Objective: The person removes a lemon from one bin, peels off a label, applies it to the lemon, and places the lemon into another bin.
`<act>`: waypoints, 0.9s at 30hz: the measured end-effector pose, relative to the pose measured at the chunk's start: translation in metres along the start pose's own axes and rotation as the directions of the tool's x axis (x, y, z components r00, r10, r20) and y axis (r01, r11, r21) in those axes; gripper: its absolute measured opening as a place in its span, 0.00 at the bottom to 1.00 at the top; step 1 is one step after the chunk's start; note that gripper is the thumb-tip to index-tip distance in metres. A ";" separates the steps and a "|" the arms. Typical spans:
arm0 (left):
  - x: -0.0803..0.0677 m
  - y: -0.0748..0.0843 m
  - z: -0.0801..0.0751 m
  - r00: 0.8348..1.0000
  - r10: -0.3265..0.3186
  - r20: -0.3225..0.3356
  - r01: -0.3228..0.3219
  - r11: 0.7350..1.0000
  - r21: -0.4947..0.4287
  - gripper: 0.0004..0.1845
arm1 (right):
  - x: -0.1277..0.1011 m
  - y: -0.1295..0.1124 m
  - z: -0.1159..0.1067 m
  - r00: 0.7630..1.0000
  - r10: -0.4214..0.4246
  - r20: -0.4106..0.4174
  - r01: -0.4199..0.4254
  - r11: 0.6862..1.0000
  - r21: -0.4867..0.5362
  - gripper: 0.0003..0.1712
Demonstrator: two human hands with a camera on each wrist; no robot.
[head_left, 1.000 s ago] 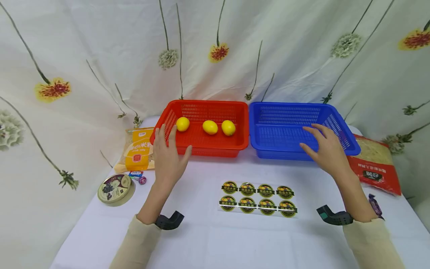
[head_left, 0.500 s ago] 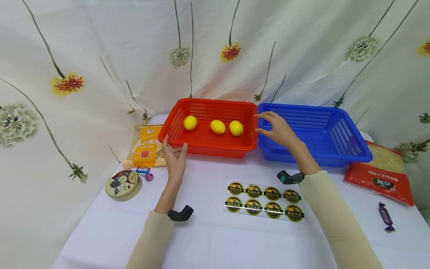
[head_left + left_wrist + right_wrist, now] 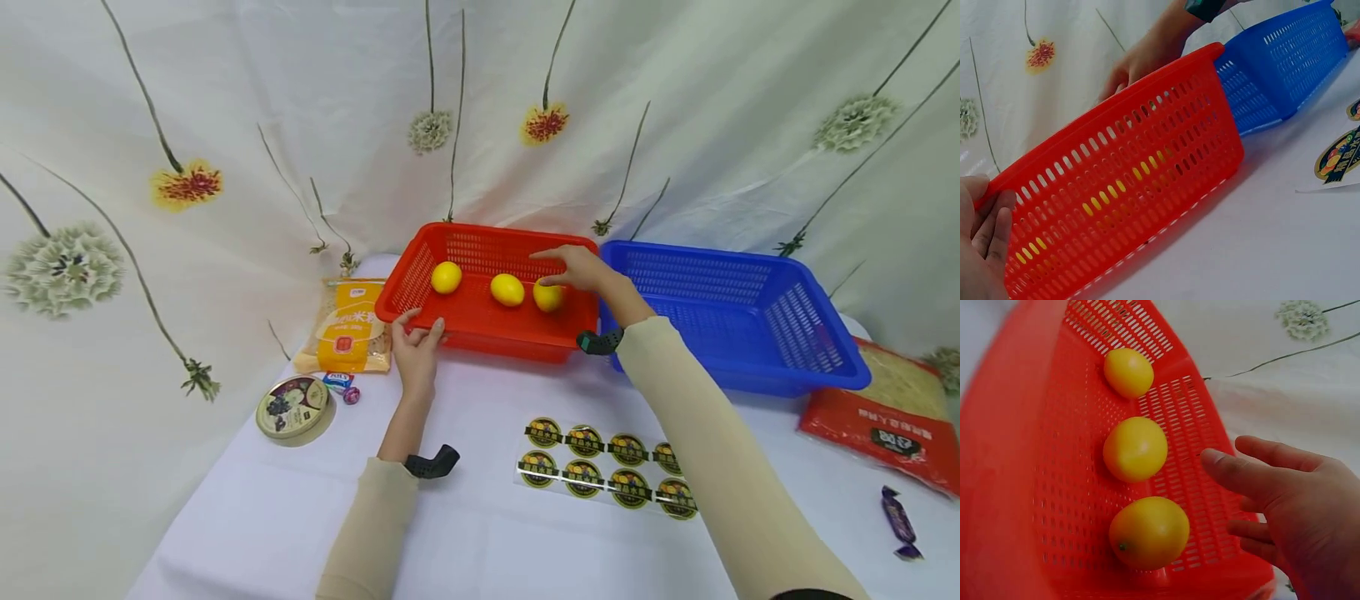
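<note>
A red plastic basket [image 3: 495, 333] holds three yellow lemons: a left one [image 3: 446, 277], a middle one [image 3: 507, 290] and a right one [image 3: 547, 297]. My left hand [image 3: 416, 358] grips the rim at the basket's front left corner; in the left wrist view its curled fingers [image 3: 999, 234] lie against the outer wall. Over the basket's right end hovers my right hand [image 3: 581, 271], fingers spread and holding nothing. It partly covers the right lemon in the head view. The right wrist view shows a gap between that hand [image 3: 1291, 506] and the nearest lemon [image 3: 1149, 533].
Beside the red basket stands a blue basket [image 3: 738, 367]. A sheet of round stickers [image 3: 583, 479] lies in front. At left are an orange food bag [image 3: 351, 329], a round tin [image 3: 292, 407] and small candies [image 3: 351, 395]; at right, a red bag [image 3: 885, 425] and a purple-wrapped candy [image 3: 898, 518].
My right hand has moved left from the blue basket to above the red one. My left hand has come down onto the red basket's front left rim. The head view has turned right.
</note>
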State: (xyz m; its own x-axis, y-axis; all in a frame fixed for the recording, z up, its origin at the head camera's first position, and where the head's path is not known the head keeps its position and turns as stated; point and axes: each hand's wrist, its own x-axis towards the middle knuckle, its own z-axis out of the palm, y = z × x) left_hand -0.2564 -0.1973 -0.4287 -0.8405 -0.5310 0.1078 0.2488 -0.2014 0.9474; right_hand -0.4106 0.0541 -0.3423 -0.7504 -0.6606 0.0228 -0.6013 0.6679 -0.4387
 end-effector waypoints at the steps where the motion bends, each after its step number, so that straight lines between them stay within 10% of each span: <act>1: 0.000 0.000 -0.001 1.000 0.001 -0.001 -0.001 1.000 -0.003 0.24 | 0.003 0.002 0.002 1.000 0.010 0.022 -0.010 1.000 -0.004 0.32; 12: 0.000 0.000 -0.003 1.000 0.008 0.026 -0.007 0.999 -0.032 0.25 | 0.023 0.011 0.014 0.970 0.132 0.203 -0.115 0.989 -0.094 0.32; 27: -0.001 0.001 -0.002 1.000 -0.001 0.028 0.003 0.999 -0.047 0.27 | 0.023 0.010 0.025 0.946 0.248 0.208 -0.186 0.942 -0.278 0.27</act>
State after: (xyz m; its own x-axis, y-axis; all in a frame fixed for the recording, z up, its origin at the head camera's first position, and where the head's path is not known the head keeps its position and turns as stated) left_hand -0.2543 -0.1989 -0.4287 -0.8539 -0.5077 0.1148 0.2689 -0.2415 0.9324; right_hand -0.4270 0.0366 -0.3685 -0.8022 -0.5307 -0.2737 -0.5035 0.8476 -0.1677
